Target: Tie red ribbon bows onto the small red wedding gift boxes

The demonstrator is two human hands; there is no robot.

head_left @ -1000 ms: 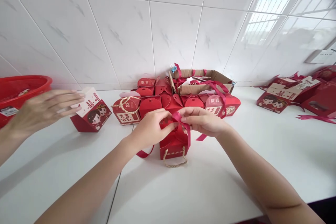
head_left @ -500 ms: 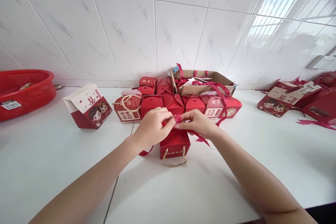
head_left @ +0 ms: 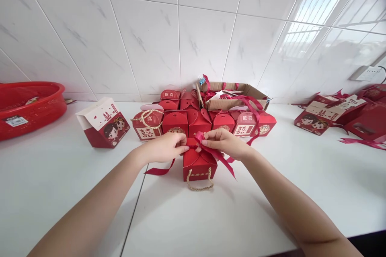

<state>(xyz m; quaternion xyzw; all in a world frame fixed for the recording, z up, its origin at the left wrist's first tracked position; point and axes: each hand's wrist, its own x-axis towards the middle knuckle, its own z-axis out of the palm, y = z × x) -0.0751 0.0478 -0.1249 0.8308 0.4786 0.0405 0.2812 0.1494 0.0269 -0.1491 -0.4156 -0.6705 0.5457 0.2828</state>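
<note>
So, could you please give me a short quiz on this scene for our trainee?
1. True or false: the left hand and right hand both pinch the ribbon atop the red box.
2. Where is the red basket? A: far left; B: far right; C: on the floor.
3. Fill in: the box's near side bears a ___ handle.
Key: 1 true; 2 A; 3 rope.

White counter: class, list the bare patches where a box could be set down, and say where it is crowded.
Bare: the near strip of counter in front of the ribboned box; the patch between red basket and cartoon box; the gap between box cluster and flat boxes. Crowded: around the cluster and cardboard tray.
</note>
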